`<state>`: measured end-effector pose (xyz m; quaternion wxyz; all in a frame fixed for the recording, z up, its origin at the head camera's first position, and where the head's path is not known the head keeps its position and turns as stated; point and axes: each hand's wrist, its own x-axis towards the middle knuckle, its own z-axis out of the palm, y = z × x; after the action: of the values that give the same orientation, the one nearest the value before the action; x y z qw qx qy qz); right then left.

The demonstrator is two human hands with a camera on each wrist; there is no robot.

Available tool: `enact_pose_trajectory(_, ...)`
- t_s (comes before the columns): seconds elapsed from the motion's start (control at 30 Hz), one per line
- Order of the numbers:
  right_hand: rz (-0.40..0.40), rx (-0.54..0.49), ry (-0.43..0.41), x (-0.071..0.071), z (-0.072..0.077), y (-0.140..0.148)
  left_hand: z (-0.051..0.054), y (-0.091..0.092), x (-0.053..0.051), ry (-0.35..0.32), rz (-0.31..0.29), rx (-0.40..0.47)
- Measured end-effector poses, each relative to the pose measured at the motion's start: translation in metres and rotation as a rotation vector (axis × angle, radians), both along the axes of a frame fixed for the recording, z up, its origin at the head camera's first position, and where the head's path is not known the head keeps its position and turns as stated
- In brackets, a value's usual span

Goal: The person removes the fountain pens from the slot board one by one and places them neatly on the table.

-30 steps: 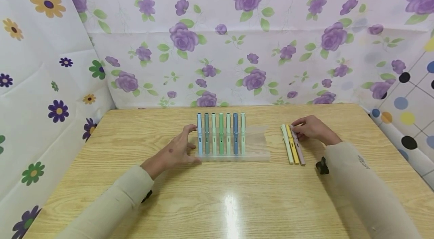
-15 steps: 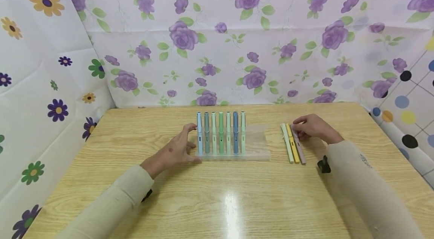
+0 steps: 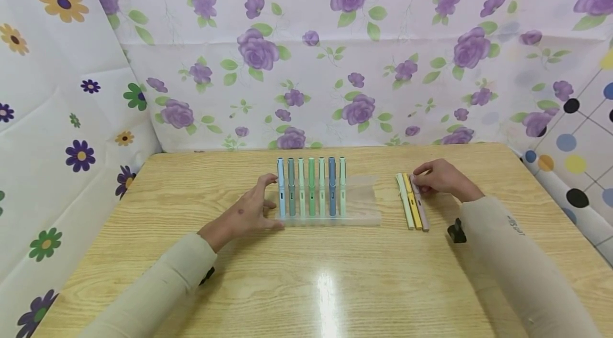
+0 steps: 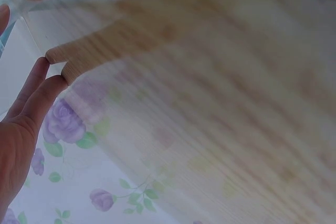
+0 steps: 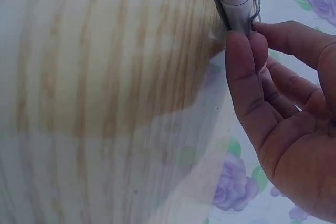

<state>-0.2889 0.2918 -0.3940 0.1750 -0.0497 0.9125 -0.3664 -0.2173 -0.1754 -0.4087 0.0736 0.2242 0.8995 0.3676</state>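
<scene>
Right wrist cam: R hand (image 5: 291,150) pinches mauve pen (image 3: 421,210) by its cap end; pen lies w/ yellow pen (image 3: 414,202) & pale green pen (image 3: 405,202), btwn clear stand (image 3: 361,205) & table's (image 3: 239,285) R edge. L hand (image 3: 249,210), thumb & fingers wide apart, is at stand's L end; 7 pens (image 3: 312,189) in row on it.

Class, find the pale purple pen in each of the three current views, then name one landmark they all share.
Head: the pale purple pen is right of centre, beside the yellow pen, its far end at the right hand.
Left wrist: not in it.
Right wrist: top edge, right of centre, held at the fingertips.
Shared landmark: the purple-rose cloth.
</scene>
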Motion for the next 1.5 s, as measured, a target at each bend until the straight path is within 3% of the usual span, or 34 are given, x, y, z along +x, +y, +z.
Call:
enact_pose_trajectory(0.57,-0.026,0.011,0.013,-0.001,0.005,0.0,-0.001,0.0,0.0,0.0,0.006,-0.006)
enact_pose_trajectory(0.8,-0.034,-0.054,0.033,-0.002,0.022,-0.005,-0.001,0.0,0.0,-0.001,0.004,-0.011)
enact_pose_trajectory(1.2,0.041,-0.101,0.098,0.008,0.053,-0.038,-0.001,-0.001,-0.001,-0.013,0.003,-0.001)
enact_pose_trajectory(1.5,0.106,-0.098,0.16,0.007,0.072,-0.063,-0.001,0.0,-0.001,-0.005,-0.005,0.009)
